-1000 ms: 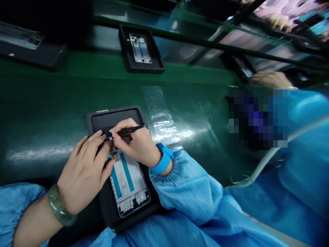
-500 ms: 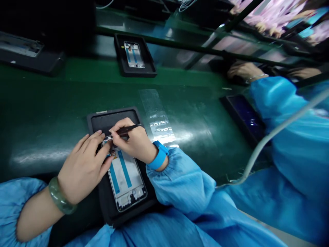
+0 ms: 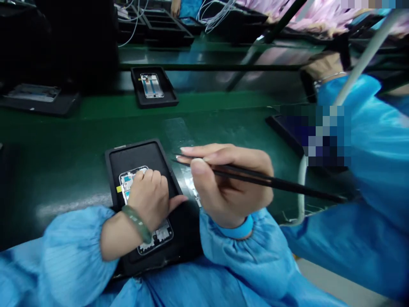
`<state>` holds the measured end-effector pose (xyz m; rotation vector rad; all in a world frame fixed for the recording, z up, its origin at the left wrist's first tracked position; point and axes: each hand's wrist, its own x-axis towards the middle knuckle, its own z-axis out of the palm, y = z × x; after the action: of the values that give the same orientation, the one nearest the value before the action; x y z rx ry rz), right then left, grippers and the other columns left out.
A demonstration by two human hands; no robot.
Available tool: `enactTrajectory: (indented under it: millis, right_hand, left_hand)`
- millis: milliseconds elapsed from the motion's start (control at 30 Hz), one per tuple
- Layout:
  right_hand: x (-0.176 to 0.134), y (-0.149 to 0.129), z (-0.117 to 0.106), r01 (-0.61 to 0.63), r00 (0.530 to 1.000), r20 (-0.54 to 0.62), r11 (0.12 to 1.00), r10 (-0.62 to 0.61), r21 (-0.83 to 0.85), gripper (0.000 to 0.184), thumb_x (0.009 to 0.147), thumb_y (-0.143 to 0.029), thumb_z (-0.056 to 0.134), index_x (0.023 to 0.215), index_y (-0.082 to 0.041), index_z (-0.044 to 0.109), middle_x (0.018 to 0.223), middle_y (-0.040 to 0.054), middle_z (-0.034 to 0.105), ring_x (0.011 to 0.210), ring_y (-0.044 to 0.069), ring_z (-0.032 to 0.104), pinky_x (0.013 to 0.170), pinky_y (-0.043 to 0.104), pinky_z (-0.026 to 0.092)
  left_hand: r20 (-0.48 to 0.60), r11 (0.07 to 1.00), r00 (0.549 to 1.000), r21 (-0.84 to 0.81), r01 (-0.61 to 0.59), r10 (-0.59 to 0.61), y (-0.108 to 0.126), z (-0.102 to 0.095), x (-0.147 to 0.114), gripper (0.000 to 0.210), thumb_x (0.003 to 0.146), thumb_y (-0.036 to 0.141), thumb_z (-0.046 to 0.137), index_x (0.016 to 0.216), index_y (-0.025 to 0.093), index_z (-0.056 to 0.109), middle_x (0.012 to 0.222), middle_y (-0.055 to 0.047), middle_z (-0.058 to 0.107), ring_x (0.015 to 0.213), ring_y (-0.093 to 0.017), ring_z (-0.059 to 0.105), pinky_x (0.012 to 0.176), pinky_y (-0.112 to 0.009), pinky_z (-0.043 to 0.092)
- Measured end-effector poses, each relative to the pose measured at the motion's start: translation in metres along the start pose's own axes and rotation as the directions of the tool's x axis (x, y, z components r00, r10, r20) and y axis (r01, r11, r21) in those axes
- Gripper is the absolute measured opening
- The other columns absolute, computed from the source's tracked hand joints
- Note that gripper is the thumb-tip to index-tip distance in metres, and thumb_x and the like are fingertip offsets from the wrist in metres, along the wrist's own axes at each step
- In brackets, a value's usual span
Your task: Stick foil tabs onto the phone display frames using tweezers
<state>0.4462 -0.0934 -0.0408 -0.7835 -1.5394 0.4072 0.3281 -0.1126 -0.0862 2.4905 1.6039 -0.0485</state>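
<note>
A phone frame (image 3: 129, 181) with blue strips and a yellow tab lies in a black tray (image 3: 110, 164) in front of me. Across its middle rests my left hand (image 3: 148, 192), fingers curled down and thumb stuck out to the right. What is under those fingers is hidden. My right hand (image 3: 236, 183) is raised right of the tray, closed around black tweezers (image 3: 281, 183). The tweezer tips point left, slightly apart, near the index fingertip. On the table behind that hand lies a strip of clear film (image 3: 179, 130), partly covered.
Farther back, another black tray (image 3: 171, 102) holds a similar phone frame (image 3: 151, 87). A dark tray with a frame (image 3: 35, 91) sits at far left. At right are a co-worker's blue sleeve (image 3: 361, 111) and a grey cable (image 3: 361, 62). Several white cables (image 3: 217, 13) hang at the back.
My right hand has moved away from the phone frame, rightward and up, with the tweezers. My left hand has shifted right over the frame, its fingers now curled. The view has tilted up somewhat.
</note>
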Motion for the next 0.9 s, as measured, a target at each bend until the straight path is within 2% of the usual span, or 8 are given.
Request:
enactTrajectory:
  millis: [100, 233, 333, 433, 533, 600, 700, 900]
  right_hand:
    - [-0.007, 0.018, -0.022, -0.052, 0.998, -0.045, 0.995, 0.048, -0.087, 0.018, 0.081, -0.012, 0.061, 0.089, -0.025, 0.053, 0.082, 0.0005, 0.066, 0.077, 0.016, 0.070, 0.065, 0.033, 0.062]
    - [-0.026, 0.051, -0.053, -0.231, 0.971, -0.106, 0.950, 0.212, -0.209, 0.013, 0.082, -0.020, 0.063, 0.091, -0.024, 0.054, 0.087, 0.0033, 0.067, 0.077, 0.017, 0.070, 0.064, 0.032, 0.062]
    - [-0.040, 0.070, -0.073, -0.310, 0.948, -0.158, 0.920, 0.278, -0.240, 0.015, 0.080, -0.021, 0.065, 0.092, -0.022, 0.057, 0.089, 0.0043, 0.067, 0.080, 0.019, 0.070, 0.065, 0.032, 0.061]
    - [-0.048, 0.080, -0.083, -0.371, 0.921, -0.205, 0.905, 0.331, -0.206, 0.014, 0.080, -0.021, 0.066, 0.092, -0.021, 0.058, 0.089, 0.0037, 0.067, 0.073, 0.016, 0.070, 0.063, 0.029, 0.061]
    - [-0.051, 0.082, -0.085, -0.408, 0.902, -0.222, 0.898, 0.369, -0.166, 0.014, 0.080, -0.022, 0.066, 0.091, -0.021, 0.058, 0.088, 0.0037, 0.068, 0.069, 0.015, 0.070, 0.062, 0.029, 0.061]
    - [-0.052, 0.081, -0.085, -0.409, 0.904, -0.211, 0.897, 0.372, -0.169, 0.014, 0.080, -0.023, 0.066, 0.091, -0.021, 0.058, 0.088, 0.0044, 0.067, 0.070, 0.016, 0.070, 0.062, 0.029, 0.061]
    - [-0.053, 0.081, -0.087, -0.408, 0.907, -0.195, 0.893, 0.373, -0.190, 0.014, 0.080, -0.024, 0.066, 0.091, -0.022, 0.058, 0.089, 0.0040, 0.067, 0.072, 0.016, 0.070, 0.062, 0.029, 0.061]
    - [-0.052, 0.081, -0.093, -0.440, 0.895, -0.184, 0.873, 0.407, -0.209, 0.013, 0.082, -0.024, 0.064, 0.092, -0.022, 0.057, 0.087, 0.0019, 0.067, 0.074, 0.014, 0.070, 0.064, 0.026, 0.059]
  left_hand:
    - [0.044, 0.995, 0.994, 0.025, 0.098, -0.099, 0.019, -0.004, 0.026, 0.057, 0.084, 0.056, 0.047, 0.087, 0.002, 0.063, 0.082, -0.021, 0.062, 0.085, -0.034, 0.060, 0.074, -0.048, 0.045]
    - [0.118, 0.986, 0.979, 0.033, 0.164, -0.167, 0.020, -0.007, 0.046, 0.044, 0.084, 0.043, 0.051, 0.096, 0.002, 0.063, 0.091, -0.019, 0.064, 0.086, -0.029, 0.062, 0.075, -0.041, 0.047]
    - [0.172, 0.955, 0.939, 0.077, 0.288, -0.297, -0.005, -0.015, 0.062, 0.039, 0.089, 0.038, 0.048, 0.106, 0.005, 0.059, 0.102, -0.017, 0.063, 0.089, -0.023, 0.062, 0.074, -0.037, 0.049]
    - [0.190, 0.882, 0.863, 0.147, 0.447, -0.469, -0.047, -0.025, 0.087, 0.038, 0.089, 0.042, 0.051, 0.114, 0.013, 0.054, 0.111, -0.010, 0.059, 0.095, -0.019, 0.060, 0.081, -0.040, 0.051]
    - [0.162, 0.842, 0.830, 0.182, 0.507, -0.534, -0.086, -0.030, 0.115, 0.037, 0.089, 0.039, 0.053, 0.116, 0.015, 0.053, 0.117, -0.010, 0.056, 0.101, -0.021, 0.058, 0.085, -0.042, 0.050]
    - [0.130, 0.835, 0.829, 0.191, 0.517, -0.543, -0.105, -0.030, 0.131, 0.037, 0.089, 0.038, 0.054, 0.118, 0.015, 0.052, 0.119, -0.010, 0.055, 0.102, -0.021, 0.057, 0.085, -0.042, 0.050]
    - [0.085, 0.848, 0.852, 0.189, 0.495, -0.517, -0.122, -0.026, 0.143, 0.036, 0.088, 0.037, 0.054, 0.117, 0.015, 0.053, 0.120, -0.010, 0.054, 0.103, -0.022, 0.056, 0.086, -0.043, 0.049]
    - [-0.036, 0.899, 0.904, 0.103, 0.426, -0.425, -0.151, -0.019, 0.145, 0.036, 0.088, 0.037, 0.054, 0.117, 0.015, 0.053, 0.124, -0.010, 0.052, 0.107, -0.023, 0.054, 0.090, -0.046, 0.047]
